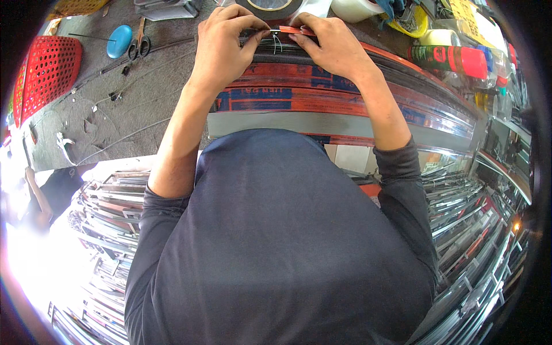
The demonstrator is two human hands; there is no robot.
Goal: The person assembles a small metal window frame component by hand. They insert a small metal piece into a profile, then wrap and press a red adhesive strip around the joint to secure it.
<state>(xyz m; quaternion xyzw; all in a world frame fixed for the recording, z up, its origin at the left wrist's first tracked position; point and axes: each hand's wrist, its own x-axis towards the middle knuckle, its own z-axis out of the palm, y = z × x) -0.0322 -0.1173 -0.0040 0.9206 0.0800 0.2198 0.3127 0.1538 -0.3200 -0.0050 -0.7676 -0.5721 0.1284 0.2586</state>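
Observation:
At the top middle, my right hand (330, 43) grips a short orange-red piece (292, 30) between thumb and fingers. A thin pale tip (275, 30) projects from its left end. My left hand (227, 43) is closed in a pinch at that tip, so the two hands almost meet. Whether the fingertips hold only the tip or something else too is too small to tell. Just below hangs a thin whitish curled strand (277, 43). Both hands are above long profiles with red and blue printed film (259, 99), which lie across the table's near edge.
A red perforated basket (50, 72), a blue disc (119, 41) and scissors (140, 45) sit on the left of the dark table (155, 80). Beyond my hands is a roll of tape (270, 4). A red-capped can (448, 60) lies at right. Stacked metal profiles (460, 230) fill the floor.

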